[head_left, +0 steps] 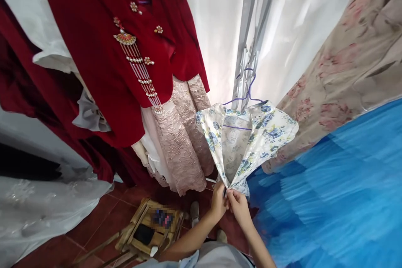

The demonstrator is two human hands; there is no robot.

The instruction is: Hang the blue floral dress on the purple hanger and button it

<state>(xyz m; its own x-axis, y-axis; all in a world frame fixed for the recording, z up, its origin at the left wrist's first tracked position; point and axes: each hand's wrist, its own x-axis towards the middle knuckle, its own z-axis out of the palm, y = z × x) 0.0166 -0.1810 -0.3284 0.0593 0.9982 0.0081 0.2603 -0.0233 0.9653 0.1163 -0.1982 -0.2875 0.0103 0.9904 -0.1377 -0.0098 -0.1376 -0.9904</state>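
Note:
A white short-sleeved garment with blue flowers (272, 134) hangs from a purple hanger (250, 94), its front gaping in a deep V. At the bottom of that V, my left hand (219, 202) pinches the left front edge. Close beside it, my right hand (238, 204) has its fingers closed on the right front edge. The fingertips of both hands nearly meet. Whatever fastening lies between them is too small to make out, and my hands and forearms cover part of the garment's lower end.
Left hangs a dark red jacket (94, 50) with beaded trim, above a pink brocade skirt (185, 150). Blue tulle (339, 184) and a beige floral cloth (336, 79) fill the right. White curtains (213, 21) hang behind. A wooden stool (125, 236) bearing small items stands below left.

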